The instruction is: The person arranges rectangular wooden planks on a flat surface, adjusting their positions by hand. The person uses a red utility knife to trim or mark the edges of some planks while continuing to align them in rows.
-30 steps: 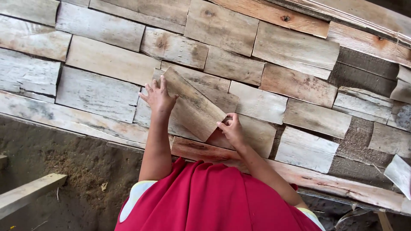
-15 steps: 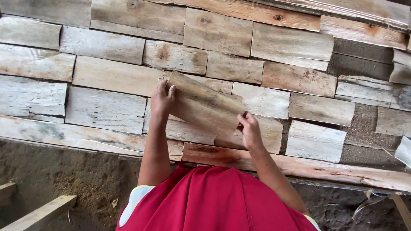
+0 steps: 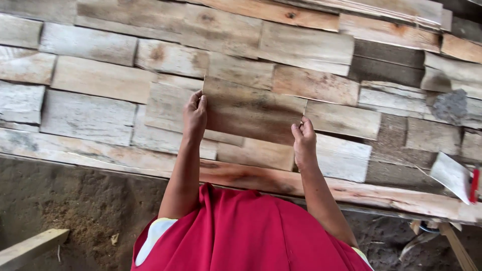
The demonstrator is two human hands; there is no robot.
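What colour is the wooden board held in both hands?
Weathered brown with darker grey streaks along the grain; the wooden board shows best in the head view.

Held board (image 3: 251,110) brown-grey, dark grain streaks. Slats (image 3: 90,118) pale grey and tan, upper right some orange. Garment (image 3: 246,236) red. Ground (image 3: 65,206) lower left dark brown.

Brown veneer sheet (image 3: 251,110), rectangular, nearly level, flat over laid pieces.

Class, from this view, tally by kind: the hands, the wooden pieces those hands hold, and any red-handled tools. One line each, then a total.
Hands: 2, the left hand and the right hand
Held wooden piece: 1
Red-handled tool: 1
Total: 4
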